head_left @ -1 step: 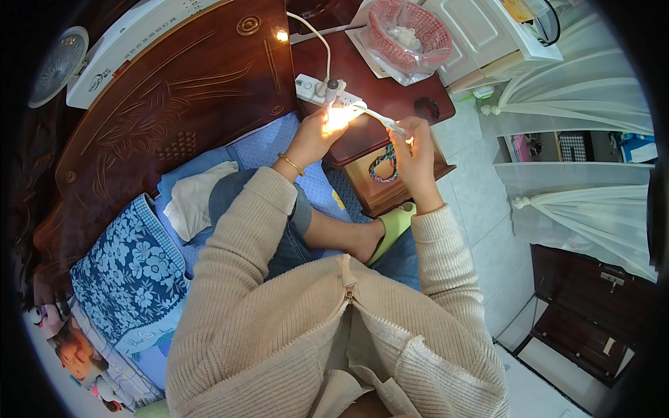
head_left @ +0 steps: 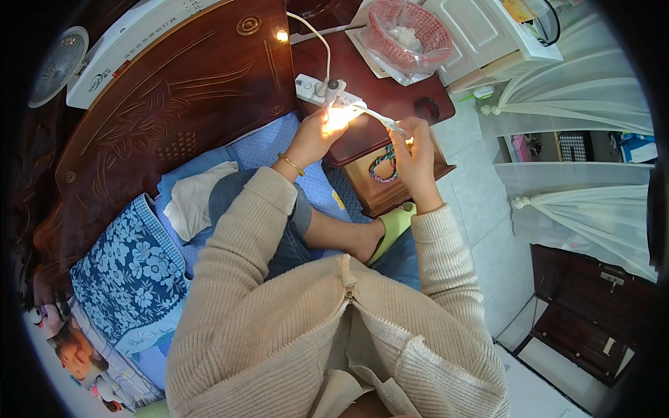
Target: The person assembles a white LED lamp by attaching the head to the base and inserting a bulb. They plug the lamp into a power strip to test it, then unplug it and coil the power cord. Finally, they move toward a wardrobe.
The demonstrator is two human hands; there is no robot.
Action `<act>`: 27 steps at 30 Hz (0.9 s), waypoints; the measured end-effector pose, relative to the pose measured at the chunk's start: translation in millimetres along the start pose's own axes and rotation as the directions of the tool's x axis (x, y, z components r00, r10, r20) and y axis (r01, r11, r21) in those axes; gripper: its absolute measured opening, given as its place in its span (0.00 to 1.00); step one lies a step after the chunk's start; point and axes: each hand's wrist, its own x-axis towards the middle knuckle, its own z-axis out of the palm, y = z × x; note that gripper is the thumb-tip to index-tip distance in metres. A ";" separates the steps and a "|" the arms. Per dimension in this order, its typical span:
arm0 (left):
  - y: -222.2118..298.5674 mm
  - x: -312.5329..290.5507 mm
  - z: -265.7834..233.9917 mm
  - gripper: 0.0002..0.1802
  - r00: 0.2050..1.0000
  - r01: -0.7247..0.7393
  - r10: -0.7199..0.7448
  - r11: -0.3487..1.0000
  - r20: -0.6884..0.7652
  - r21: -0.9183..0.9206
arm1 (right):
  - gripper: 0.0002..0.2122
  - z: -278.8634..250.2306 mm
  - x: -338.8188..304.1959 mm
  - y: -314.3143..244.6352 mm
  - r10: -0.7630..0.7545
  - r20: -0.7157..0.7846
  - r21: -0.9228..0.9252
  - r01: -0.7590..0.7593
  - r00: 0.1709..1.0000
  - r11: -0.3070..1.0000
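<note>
"White glare swamps the spot we most want to read. What is our left hand (head_left: 310, 139) doing?"

"Its fingers are curled round a glowing lamp (head_left: 336, 117), which overlaps the power strip (head_left: 306, 87) in our view; whether the two touch, we can't tell. A grey-tipped stem (head_left: 332, 85) shows above the brightness."

"And our right hand (head_left: 416, 155)?"

"Thumb and fingers pinch the end of a white cable (head_left: 373, 113), above the open drawer (head_left: 359, 180). A smaller glow (head_left: 410, 141) shows at the fingertips; its source is unclear to us."

"What might we get wrong from here?"

"Dazzle looks the likeliest cause: we could misplace a fingertip near the strip. A hard tug could strain the cable, and a loose pinch could drop its end beside the braided loop (head_left: 382, 167) in the drawer. If the lamp runs hot, we might flinch."

"What surface are we working over?"

"Polished red-brown nightstand (head_left: 401, 97), with a dark bracelet (head_left: 426, 108) near its corner and a pink basket (head_left: 380, 35) farther back."

"And the room around us?"

"Carved wooden headboard (head_left: 195, 63) to our left, blue sheet (head_left: 265, 143) and floral pillow (head_left: 132, 272) below it. Pale tiles (head_left: 456, 150) and gathered white curtains (head_left: 578, 90) lie to our right, and our foot (head_left: 373, 237) wears a green slipper (head_left: 397, 221)."
</note>
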 end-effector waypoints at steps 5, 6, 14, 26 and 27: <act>-0.1 0.3 2.3 0.17 1.000 -0.003 0.002 0.999 -0.010 -0.048 | 0.08 -1.4 1.4 4.5 -0.079 -0.038 -0.052 0.077 0.996 0.996; -0.5 0.8 2.7 0.17 1.000 -0.001 0.001 0.999 -0.011 -0.046 | 0.08 -1.3 1.8 6.1 -0.077 -0.052 -0.023 0.076 0.996 0.997; 1.6 1.0 1.1 0.17 1.000 0.014 -0.014 1.000 0.003 -0.001 | 0.10 -2.9 5.4 7.9 -0.047 -0.008 0.113 0.048 0.999 0.992; 0.0 1.4 1.2 0.18 0.998 -0.060 0.060 0.998 -0.003 0.027 | 0.12 -15.1 10.6 -4.3 0.354 0.051 0.463 -0.337 0.934 0.820; -0.7 1.8 1.6 0.18 0.999 -0.051 0.051 0.998 -0.006 0.029 | 0.14 -17.8 12.1 1.1 0.401 0.092 0.472 -0.395 0.911 0.788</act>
